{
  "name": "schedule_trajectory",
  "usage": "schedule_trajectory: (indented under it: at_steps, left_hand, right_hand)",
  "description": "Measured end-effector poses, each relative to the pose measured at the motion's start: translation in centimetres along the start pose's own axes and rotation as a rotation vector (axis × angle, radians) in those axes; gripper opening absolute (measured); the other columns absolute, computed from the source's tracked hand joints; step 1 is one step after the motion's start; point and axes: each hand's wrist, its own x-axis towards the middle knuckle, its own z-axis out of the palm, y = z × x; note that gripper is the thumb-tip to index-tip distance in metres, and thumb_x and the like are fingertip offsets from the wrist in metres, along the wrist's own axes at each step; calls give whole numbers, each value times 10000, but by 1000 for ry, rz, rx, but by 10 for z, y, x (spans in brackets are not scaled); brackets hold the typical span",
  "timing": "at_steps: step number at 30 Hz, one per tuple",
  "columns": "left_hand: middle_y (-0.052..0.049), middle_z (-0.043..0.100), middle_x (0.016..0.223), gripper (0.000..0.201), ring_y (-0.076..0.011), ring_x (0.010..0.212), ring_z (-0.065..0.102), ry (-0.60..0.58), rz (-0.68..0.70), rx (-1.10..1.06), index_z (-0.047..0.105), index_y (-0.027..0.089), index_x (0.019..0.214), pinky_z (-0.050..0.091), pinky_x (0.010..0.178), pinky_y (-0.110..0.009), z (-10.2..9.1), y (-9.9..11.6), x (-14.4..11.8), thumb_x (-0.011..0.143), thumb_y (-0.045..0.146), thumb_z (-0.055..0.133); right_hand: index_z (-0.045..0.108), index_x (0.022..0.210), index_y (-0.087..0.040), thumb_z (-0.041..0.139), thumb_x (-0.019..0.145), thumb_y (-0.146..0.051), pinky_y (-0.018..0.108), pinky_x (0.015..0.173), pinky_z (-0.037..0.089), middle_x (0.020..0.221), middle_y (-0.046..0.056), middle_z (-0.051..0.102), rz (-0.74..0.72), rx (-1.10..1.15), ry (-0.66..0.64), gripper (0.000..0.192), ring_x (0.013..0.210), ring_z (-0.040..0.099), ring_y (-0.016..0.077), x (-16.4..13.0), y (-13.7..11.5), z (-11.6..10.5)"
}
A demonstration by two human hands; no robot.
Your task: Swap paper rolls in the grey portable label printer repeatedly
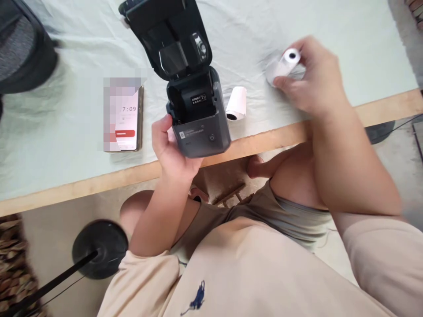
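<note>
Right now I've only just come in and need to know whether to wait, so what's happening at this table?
A seated person steadies a small dark printer at the table's near edge with the left hand; its lid is swung open. The right hand grips a white paper roll just above the pale cloth. A second paper roll lies on the cloth beside the printer, and a phone with its screen lit lies to the left.

The phone [127,119], lying left of the printer [198,119], shows "7:09" on its screen. The printer's inner label and front print are too small to read.
</note>
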Motion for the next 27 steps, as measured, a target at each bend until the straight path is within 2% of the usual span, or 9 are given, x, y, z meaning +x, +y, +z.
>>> schedule_trajectory:
  at_steps: [3, 5, 7, 10, 14, 17, 20, 24, 27]
  left_hand:
    - [-22, 810, 1040, 321, -260, 1282, 687, -29, 13, -8, 631, 287, 658, 532, 1203, -335, 1, -1, 0, 926, 463, 643]
    - [-22, 809, 1046, 314, -250, 1258, 696, -56, -6, -19, 646, 282, 669, 531, 1204, -326, 1, -1, 0, 934, 450, 632]
    - [-30, 810, 1038, 310, -265, 1294, 691, -51, -4, 1, 666, 284, 689, 545, 1200, -347, 1, -1, -1, 932, 474, 634]
    - [-34, 816, 1044, 286, -290, 1391, 656, -25, 16, 54, 689, 294, 722, 565, 1195, -385, 1, 0, -2, 914, 503, 653]
    - [-29, 822, 1066, 293, -283, 1381, 666, -28, 2, 14, 673, 289, 707, 572, 1180, -361, 1, -1, -2, 921, 489, 649]
    - [-32, 827, 1075, 280, -281, 1395, 664, -25, -7, -12, 696, 288, 753, 561, 1198, -370, 0, -2, -3, 942, 479, 618]
    - [-35, 826, 1082, 304, -269, 1363, 686, -10, -4, -15, 713, 279, 811, 555, 1206, -362, 0, -3, -3, 976, 495, 577]
    - [-27, 815, 1042, 305, -226, 1275, 720, 7, 13, -37, 732, 264, 908, 562, 1165, -316, 0, -4, -2, 1010, 478, 539]
    - [-24, 817, 1019, 249, -264, 1350, 690, -14, -1, -33, 745, 267, 966, 560, 1178, -346, 0, -2, -1, 990, 465, 597]
  right_hand:
    - [590, 1292, -250, 814, 723, -183, 590, 1161, 476, 1258, 102, 722, 45, -115, 62, 616, 1210, 679, 335, -4, 0, -6]
    - [545, 1433, -173, 764, 729, -200, 571, 1201, 463, 1406, 161, 669, -126, -160, 149, 737, 1333, 647, 350, -13, -13, -7]
    - [570, 1423, -144, 710, 787, -248, 563, 1182, 491, 1422, 179, 660, -366, -202, 189, 659, 1346, 643, 350, -23, -30, 1]
    - [639, 1362, -246, 742, 869, -369, 593, 1137, 533, 1413, 142, 691, -487, -235, -19, 519, 1333, 658, 378, -33, -47, 27]
    - [680, 1231, -315, 768, 837, -287, 579, 1080, 566, 1289, 92, 733, -304, -167, -243, 404, 1225, 696, 363, -32, -51, 52]
    - [605, 1235, -342, 793, 861, -374, 449, 943, 614, 1179, 28, 753, -165, 221, -202, 420, 1018, 737, 251, -30, -54, 50]
    - [558, 1175, -362, 903, 763, -624, 378, 831, 627, 984, -40, 746, 61, 701, -188, 598, 834, 728, 193, -30, -60, 44]
    - [681, 999, -323, 911, 655, -795, 463, 1013, 659, 1036, 16, 818, 302, 988, -289, 627, 1078, 798, 292, -28, -62, 40]
    - [747, 1069, -338, 873, 673, -803, 469, 1020, 670, 1103, 28, 845, 366, 1025, -353, 624, 1164, 798, 314, -25, -58, 35]
